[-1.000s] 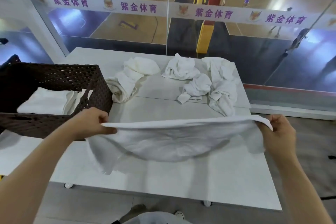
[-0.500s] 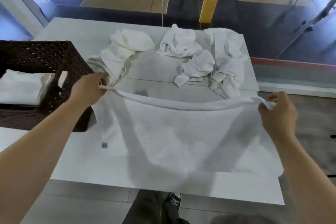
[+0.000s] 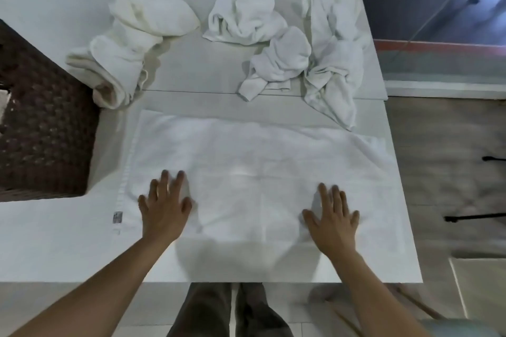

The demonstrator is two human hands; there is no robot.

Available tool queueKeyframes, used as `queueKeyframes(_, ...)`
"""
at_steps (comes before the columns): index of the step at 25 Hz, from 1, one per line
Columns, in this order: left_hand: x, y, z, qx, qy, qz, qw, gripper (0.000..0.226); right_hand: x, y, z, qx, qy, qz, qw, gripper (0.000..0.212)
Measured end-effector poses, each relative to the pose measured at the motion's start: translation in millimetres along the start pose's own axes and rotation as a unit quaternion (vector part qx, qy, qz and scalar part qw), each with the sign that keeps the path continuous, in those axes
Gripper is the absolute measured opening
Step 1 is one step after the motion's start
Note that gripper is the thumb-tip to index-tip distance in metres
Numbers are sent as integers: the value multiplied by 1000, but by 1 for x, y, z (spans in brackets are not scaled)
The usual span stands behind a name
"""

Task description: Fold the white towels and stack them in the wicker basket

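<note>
Beside the wicker basket (image 3: pixel 46 128), on the white table (image 3: pixel 54 249), I am pressing a white towel (image 3: pixel 260 172) flat, probably to smooth its creases before folding. My left hand (image 3: pixel 164 210) and right hand (image 3: pixel 332 223) are lying palm-down on the towel's near half, fingers straight and spread apart, gripping nothing. Farther back from the basket, crumpled towels (image 3: pixel 246 16) are lying in heaps.

Towel (image 3: pixel 257 161) flat on table (image 3: pixel 68 249); basket (image 3: pixel 46 134) left; crumpled towels (image 3: pixel 273 35) behind.
</note>
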State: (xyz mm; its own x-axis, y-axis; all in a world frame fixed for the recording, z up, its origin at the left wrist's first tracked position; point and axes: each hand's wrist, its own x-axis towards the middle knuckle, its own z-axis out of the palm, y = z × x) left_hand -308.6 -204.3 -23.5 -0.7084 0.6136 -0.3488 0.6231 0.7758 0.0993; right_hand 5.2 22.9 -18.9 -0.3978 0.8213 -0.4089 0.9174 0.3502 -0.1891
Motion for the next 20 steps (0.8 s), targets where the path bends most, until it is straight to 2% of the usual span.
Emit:
queueKeyframes(4,-15,-11,1,-18,-28,-44,998,75,-36,5,9,4,-9,11,1000,90)
queueKeyframes(8,-11,-20,1,-26,-48,-71,996,83,-41,17,3,17,46,37,998,82)
queueKeyframes(11,-3,-26,-2,-18,-66,-61,996,85,-37,35,1,29,5,86,996,80)
queueKeyframes(13,-1,-25,-4,-14,-66,-58,996,84,-38,43,-3,27,-20,86,996,81)
queueKeyframes(16,-2,-10,-11,-17,-59,-49,997,79,-42,45,-12,44,0,68,997,78)
queueKeyframes(18,-8,8,-15,-15,-63,-23,998,75,-49,49,-16,57,0,71,996,73)
queueKeyframes(20,-19,31,-15,-13,-63,36,997,72,-53,53,-20,68,-21,74,995,71)
